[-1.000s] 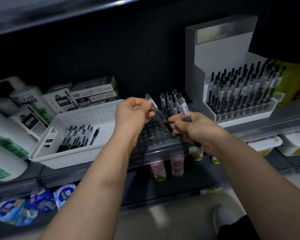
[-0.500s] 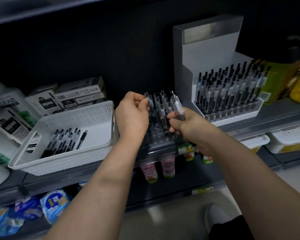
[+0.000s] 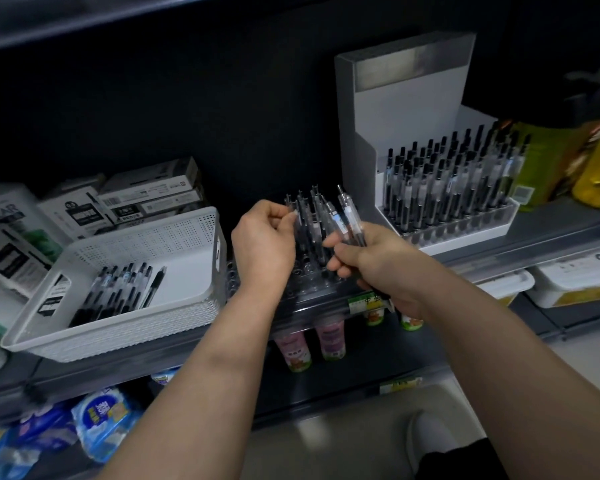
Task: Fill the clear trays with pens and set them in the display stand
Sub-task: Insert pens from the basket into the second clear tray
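A clear tray [image 3: 312,289] with rows of holes sits on the shelf edge between my hands, several pens [image 3: 312,216] standing in its far rows. My left hand [image 3: 262,244] pinches the top of one pen at the tray's far left. My right hand [image 3: 371,265] grips a small bundle of pens [image 3: 349,220], tips pointing up and left above the tray. A white display stand [image 3: 395,109] at the right holds another tray [image 3: 465,226] packed with upright pens. Loose pens [image 3: 118,292] lie in a white basket [image 3: 146,244] at the left.
Boxes [image 3: 146,195] are stacked behind the basket, and white bottles [image 3: 7,237] stand at the far left. Yellow and green packs [image 3: 568,161] sit right of the stand. Small bottles [image 3: 312,344] and white tubs [image 3: 568,282] fill the lower shelf. My shoe [image 3: 433,438] shows on the floor.
My left hand carried a pen from my right hand's bundle to the tray's far left rows and now holds it upright there. The view shifted left.
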